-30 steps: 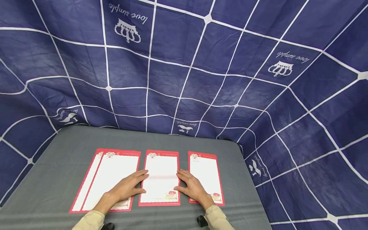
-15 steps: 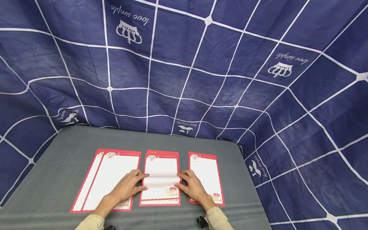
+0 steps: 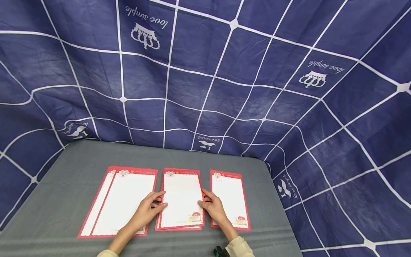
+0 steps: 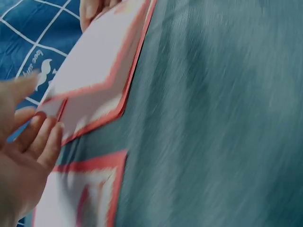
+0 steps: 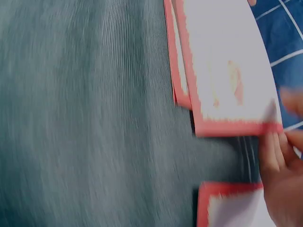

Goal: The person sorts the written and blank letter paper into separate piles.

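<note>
Blue curtain (image 3: 192, 85), white-gridded, crowns lettered "love simple", inverted in the head view; grey cloth (image 3: 273, 235) below. One red-bordered sheet (image 3: 181, 198), raised just above the centre pile (image 3: 196, 228), side edges pinched by my left hand (image 3: 146, 211) and my right hand (image 3: 214, 210); bowed half a second ago, now flatter and slightly further right. Flanking: overlapping sheets (image 3: 125, 200) left, single sheet (image 3: 229, 200) right. Sheet print: too small to read.
</note>
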The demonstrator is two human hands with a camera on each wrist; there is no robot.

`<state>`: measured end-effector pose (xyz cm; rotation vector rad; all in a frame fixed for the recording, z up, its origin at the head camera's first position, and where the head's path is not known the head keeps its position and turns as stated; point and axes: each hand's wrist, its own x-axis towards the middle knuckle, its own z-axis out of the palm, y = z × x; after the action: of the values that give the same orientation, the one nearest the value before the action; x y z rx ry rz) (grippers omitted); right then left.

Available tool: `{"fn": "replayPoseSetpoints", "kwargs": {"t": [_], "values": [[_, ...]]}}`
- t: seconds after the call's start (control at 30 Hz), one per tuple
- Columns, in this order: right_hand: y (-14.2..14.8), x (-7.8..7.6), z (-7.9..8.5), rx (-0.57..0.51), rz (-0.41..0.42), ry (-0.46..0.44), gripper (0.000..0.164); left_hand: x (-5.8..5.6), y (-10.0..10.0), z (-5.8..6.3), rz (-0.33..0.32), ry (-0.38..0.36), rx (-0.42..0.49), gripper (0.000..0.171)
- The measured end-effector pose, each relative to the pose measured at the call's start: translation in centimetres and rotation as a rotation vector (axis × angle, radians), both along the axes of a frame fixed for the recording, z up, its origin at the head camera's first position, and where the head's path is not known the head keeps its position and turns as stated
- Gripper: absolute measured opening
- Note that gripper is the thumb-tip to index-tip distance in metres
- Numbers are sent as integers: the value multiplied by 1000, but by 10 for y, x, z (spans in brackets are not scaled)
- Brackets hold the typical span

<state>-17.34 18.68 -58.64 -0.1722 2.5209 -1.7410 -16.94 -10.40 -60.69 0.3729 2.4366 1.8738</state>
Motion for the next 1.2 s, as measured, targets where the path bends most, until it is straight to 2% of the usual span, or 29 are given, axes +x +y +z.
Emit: {"fn": "replayPoseSetpoints", "kwargs": {"t": [0.13,0.23,0.3,0.43,0.6,0.83,0.9,1.03,1.2], "values": [[-10,5,16,-93,-123,-64,39,3,8,-1,147,-120,172,39],[-15,7,19,-155,-196,-106,35,2,13,-3,227,-215,260,36],[-16,8,19,-180,-222,-117,33,2,14,-4,264,-274,292,34],[-18,8,16,-209,-257,-136,31,3,15,-6,327,-340,325,31],[-17,4,10,-220,-281,-149,31,3,16,-6,375,-348,332,29],[-9,-6,-18,-261,-311,-159,30,0,18,-4,405,-324,290,23],[-9,-7,-21,-276,-321,-157,30,-1,17,-3,408,-312,272,23],[-9,-7,-17,-319,-338,-166,30,-2,18,-1,416,-276,240,21],[-16,1,9,-348,-333,-155,30,-2,17,2,425,-235,204,17]]}}
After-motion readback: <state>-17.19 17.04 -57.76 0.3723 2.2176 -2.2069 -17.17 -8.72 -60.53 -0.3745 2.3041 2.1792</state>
